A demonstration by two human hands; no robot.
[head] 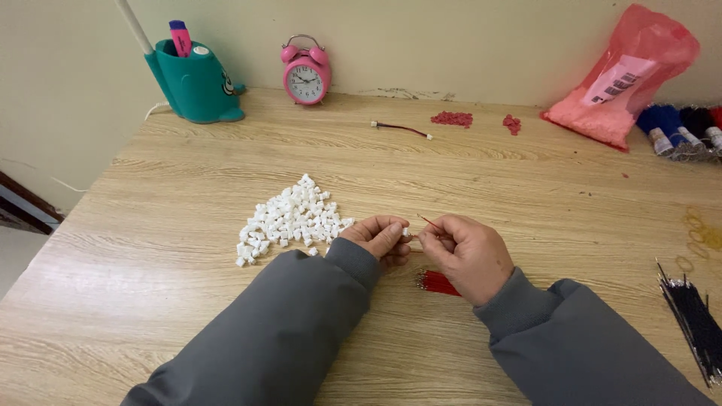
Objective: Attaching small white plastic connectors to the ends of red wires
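l hand pinches white connector; r hand holds red wire, maybe inserted.

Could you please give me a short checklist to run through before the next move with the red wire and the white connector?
1. Left hand pinches a small white connector at its fingers: ok.
2. Right hand holds a thin red wire aimed at the connector: ok.
3. Wire tip seated in the connector: cannot tell, the fingers hide the join.
4. Pile of white connectors lies close beside the left hand: ok.
5. Bundle of red wires lies under the right hand on the wooden table: ok.
6. Bundle of black wires sits apart at the right edge: ok.
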